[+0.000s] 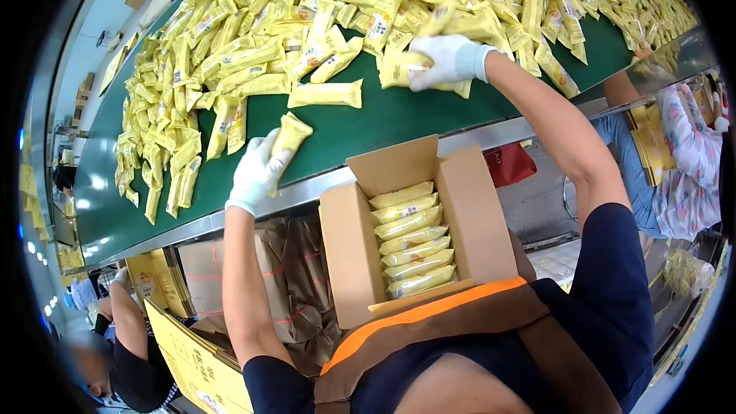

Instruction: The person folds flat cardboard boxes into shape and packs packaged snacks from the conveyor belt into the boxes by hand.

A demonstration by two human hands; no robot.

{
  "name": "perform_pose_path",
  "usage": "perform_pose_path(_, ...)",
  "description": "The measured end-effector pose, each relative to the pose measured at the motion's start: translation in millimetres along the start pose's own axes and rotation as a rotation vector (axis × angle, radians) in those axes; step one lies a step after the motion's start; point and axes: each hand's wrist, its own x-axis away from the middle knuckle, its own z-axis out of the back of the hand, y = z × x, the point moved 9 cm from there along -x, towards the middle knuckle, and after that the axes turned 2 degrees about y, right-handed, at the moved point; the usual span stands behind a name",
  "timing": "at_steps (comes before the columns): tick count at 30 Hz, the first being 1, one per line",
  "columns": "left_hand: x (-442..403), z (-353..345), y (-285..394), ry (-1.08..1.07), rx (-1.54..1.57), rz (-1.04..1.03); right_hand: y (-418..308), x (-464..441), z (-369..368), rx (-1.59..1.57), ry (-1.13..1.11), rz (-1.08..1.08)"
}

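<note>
In a white glove, my left hand (257,171) is closed around a yellow snack packet (291,135) at the near edge of the green belt. My right hand (451,60), also gloved, reaches into the pile and grips a yellow packet (399,68); more packets lie beneath and beside it. Between my arms an open cardboard box (477,218) rests against my apron, its flaps spread. Several yellow packets (415,239) lie in a row inside it. A single packet (326,95) lies on the belt between my two hands.
A large heap of yellow packets (253,54) covers much of the green belt (330,142). A metal rail (307,185) runs along its near side. Flattened yellow cartons (195,360) and brown wrapped bundles (287,268) stand at left. Other people are at both sides.
</note>
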Motion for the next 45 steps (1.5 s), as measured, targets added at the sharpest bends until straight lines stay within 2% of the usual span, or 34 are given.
perform_pose_path(1,5.5,0.3,11.1,0.019,-0.098,-0.011,-2.7,-1.8,-6.3,0.02,-0.068,0.004)
perform_pose_path(2,10.4,-1.0,23.8,0.105,-0.166,-0.122,-12.9,0.7,-7.0,0.016,-0.086,0.099)
perform_pose_path(4,13.4,-1.6,35.1,0.084,-0.16,0.01,-33.0,13.6,-7.0,0.111,-0.024,0.173)
perform_pose_path(5,12.8,4.7,41.5,0.147,-0.064,-0.037,-45.8,27.3,-4.3,0.173,0.02,0.204)
perform_pose_path(7,0.3,19.3,54.7,0.234,0.164,-0.111,-63.8,50.9,-2.1,0.175,0.283,0.311)
perform_pose_path(8,-8.4,31.6,72.6,0.269,0.098,-0.204,-68.3,63.8,-2.0,0.132,0.443,0.382)
perform_pose_path(9,-20.4,38.1,100.2,0.214,-0.041,-0.264,-70.6,66.2,-5.0,0.128,0.494,0.379)
perform_pose_path(10,-34.3,38.2,123.5,0.165,-0.182,-0.323,-67.8,61.2,-15.2,0.075,0.46,0.353)
perform_pose_path(11,-54.0,23.3,127.1,0.042,-0.142,-0.312,-67.3,59.0,-13.9,0.072,0.428,0.28)
perform_pose_path(12,-74.2,2.0,117.8,0.002,-0.235,-0.367,-65.2,59.3,-12.0,0.069,0.4,0.208)
perform_pose_path(15,-87.1,-13.7,122.3,-0.01,-0.343,-0.435,-50.7,63.2,-23.4,0.123,0.366,0.1)
perform_pose_path(18,-70.5,-12.0,123.4,-0.055,-0.343,-0.406,-46.0,76.4,-30.6,0.022,0.161,0.023)
perform_pose_path(19,-65.3,-13.2,125.6,-0.045,-0.376,-0.405,-47.7,80.2,-12.9,-0.05,0.257,0.053)
perform_pose_path(20,-60.7,-15.1,126.4,-0.037,-0.408,-0.399,-40.3,81.1,-0.6,-0.1,0.239,-0.013)
perform_pose_path(21,-55.9,-12.4,129.9,0.026,-0.372,-0.436,-36.4,84.1,20.3,-0.247,0.238,-0.06)
perform_pose_path(23,-67.3,-15.1,123.7,-0.031,-0.227,-0.399,-23.9,80.1,35.2,-0.578,0.184,-0.132)
perform_pose_path(24,-73.3,-16.4,119.9,-0.063,-0.152,-0.374,-29.2,73.1,34.9,-0.837,0.044,-0.125)
perform_pose_path(25,-81.5,-26.4,109.9,-0.153,0.112,-0.318,-19.1,59.1,26.6,-0.759,0.028,-0.143)
perform_pose_path(28,-69.0,-27.0,122.1,-0.089,-0.185,-0.327,-5.5,39.5,-6.6,-0.576,-0.035,-0.171)
perform_pose_path(30,-42.6,-26.2,135.9,0.114,-0.323,-0.374,-12.0,38.7,-18.0,-0.392,-0.067,-0.169)
perform_pose_path(32,-23.3,-22.7,140.9,0.288,-0.222,-0.341,-29.4,50.9,-16.4,-0.11,-0.056,-0.143)
perform_pose_path(33,-25.1,-23.5,133.2,0.291,-0.149,-0.29,-45.2,54.0,-20.5,0.087,0.04,0.015)
perform_pose_path(36,-33.9,-26.2,116.0,0.212,0.074,-0.103,-44.0,62.6,-10.3,0.144,0.179,0.114)
perform_pose_path(37,-34.8,-26.6,112.4,0.189,0.045,-0.085,-36.0,64.3,-4.9,0.122,0.207,0.091)
perform_pose_path(40,-31.8,-25.0,116.5,0.291,-0.192,-0.191,-26.1,73.3,-13.6,0.205,0.203,0.033)
perform_pose_path(45,-39.8,-32.1,110.5,0.042,-0.247,-0.081,-22.4,73.1,-15.8,0.16,0.121,0.042)
